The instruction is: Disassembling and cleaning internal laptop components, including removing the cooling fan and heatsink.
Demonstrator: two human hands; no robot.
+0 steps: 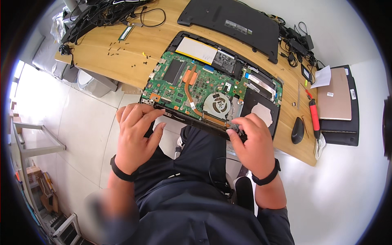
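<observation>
An opened laptop base (pixel 179 102) lies before me, its near edge jutting past the table's front edge. Its green circuit board, copper heat pipe (pixel 188 93), round silver fan (pixel 217 105) and white-and-black battery (pixel 197 50) are exposed. At the near left corner, my left hand (pixel 135 130) has bent fingers over the laptop base's edge, the thumb lower and apart. My right hand (pixel 256 141) is at the near edge right of the fan, thumb and forefinger closed on the laptop base's rim. The fingertips' undersides are hidden.
A black bottom cover (pixel 228 24) lies behind the laptop base. Loose screws (pixel 116 49) and a memory stick (pixel 125 32) lie left on the wooden table (pixel 94 57). To the right are a red screwdriver (pixel 313 116), a black mouse (pixel 298 130), tangled cables (pixel 296 45) and stacked laptops (pixel 337 102).
</observation>
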